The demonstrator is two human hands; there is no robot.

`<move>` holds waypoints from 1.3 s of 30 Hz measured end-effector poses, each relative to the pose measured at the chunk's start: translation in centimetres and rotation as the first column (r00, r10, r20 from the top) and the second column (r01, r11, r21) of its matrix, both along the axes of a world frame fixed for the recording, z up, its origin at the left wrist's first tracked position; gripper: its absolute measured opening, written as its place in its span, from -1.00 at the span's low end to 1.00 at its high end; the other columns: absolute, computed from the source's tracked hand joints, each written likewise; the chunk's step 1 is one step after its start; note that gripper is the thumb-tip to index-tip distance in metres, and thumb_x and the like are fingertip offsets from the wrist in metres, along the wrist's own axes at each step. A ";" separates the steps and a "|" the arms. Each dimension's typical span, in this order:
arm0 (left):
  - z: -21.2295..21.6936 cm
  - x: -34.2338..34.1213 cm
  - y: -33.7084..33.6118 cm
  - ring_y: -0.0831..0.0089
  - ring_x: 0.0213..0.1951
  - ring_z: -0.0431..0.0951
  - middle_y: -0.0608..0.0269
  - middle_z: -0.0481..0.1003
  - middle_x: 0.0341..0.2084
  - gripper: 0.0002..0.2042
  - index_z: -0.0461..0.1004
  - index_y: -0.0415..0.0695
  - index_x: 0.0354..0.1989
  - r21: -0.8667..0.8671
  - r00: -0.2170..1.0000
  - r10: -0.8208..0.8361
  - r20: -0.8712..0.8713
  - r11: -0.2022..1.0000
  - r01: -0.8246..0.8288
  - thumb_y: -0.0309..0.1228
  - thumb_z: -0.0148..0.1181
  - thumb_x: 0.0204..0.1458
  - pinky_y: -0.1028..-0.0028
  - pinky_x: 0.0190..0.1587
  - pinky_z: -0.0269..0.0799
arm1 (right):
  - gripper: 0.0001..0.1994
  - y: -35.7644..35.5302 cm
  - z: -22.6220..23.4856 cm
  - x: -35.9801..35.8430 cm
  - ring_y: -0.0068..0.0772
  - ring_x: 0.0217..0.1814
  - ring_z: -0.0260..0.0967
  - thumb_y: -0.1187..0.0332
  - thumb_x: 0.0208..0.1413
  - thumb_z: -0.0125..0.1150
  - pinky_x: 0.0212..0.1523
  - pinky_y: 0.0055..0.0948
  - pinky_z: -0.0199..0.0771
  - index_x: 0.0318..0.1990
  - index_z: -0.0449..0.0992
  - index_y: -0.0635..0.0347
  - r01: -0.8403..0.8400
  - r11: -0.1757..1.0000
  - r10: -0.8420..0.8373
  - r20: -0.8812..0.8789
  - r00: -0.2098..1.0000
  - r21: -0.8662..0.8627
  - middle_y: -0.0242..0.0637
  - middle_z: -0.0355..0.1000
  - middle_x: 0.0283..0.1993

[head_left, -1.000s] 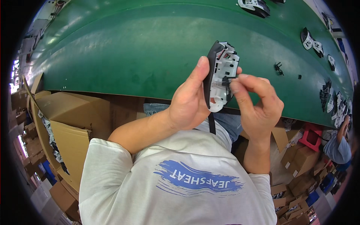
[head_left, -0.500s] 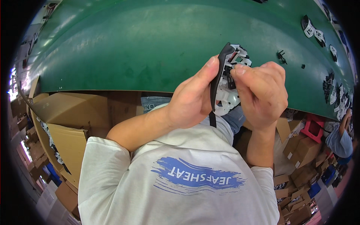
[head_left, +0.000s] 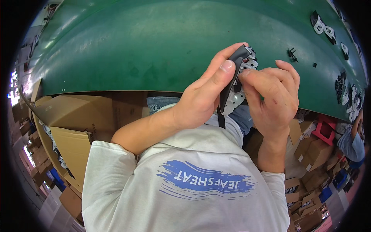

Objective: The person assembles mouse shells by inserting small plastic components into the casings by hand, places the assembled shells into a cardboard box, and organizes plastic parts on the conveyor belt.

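Note:
My left hand [head_left: 199,98] grips a curved plastic shell [head_left: 230,87], black on the outside with white, ribbed plastic parts inside. The shell is tilted on edge above the near side of the green table, its inner side facing right. The thumb of that hand presses on the black outer face. My right hand [head_left: 273,94] is at the shell's inner side, thumb and index finger pinched together against the white parts. What lies between those fingertips is hidden. A small black piece shows inside the shell just below them.
The green table [head_left: 135,50] stretches ahead. At its right lie a black bracket-like part [head_left: 292,55], a tiny black piece [head_left: 314,65], black-and-white shells [head_left: 318,25] and a pile of white parts [head_left: 353,102]. Cardboard boxes [head_left: 81,112], a red stool [head_left: 324,129] and another person [head_left: 352,146] are nearby.
The shell has turned, so less of its inside shows. My left fingers now reach around its top end. My right fingertips stay at the inner side.

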State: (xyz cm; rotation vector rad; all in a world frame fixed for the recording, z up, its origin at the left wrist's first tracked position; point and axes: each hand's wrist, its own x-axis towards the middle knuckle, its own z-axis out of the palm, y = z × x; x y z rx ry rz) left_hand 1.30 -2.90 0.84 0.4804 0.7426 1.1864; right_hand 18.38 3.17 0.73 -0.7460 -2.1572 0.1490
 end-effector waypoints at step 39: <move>-1.0 -1.1 0.1 0.25 0.12 0.63 0.08 0.41 0.35 -0.39 0.07 -0.06 0.57 0.038 0.908 -0.227 0.351 0.973 0.228 0.04 -0.23 0.51 0.11 -0.08 0.74 | -0.45 -2.3 -0.6 1.2 -0.47 0.10 0.40 0.57 0.20 0.37 0.21 -0.38 0.46 0.34 0.36 0.38 -0.373 0.598 -0.260 -0.612 0.747 -0.710 -0.23 0.42 0.18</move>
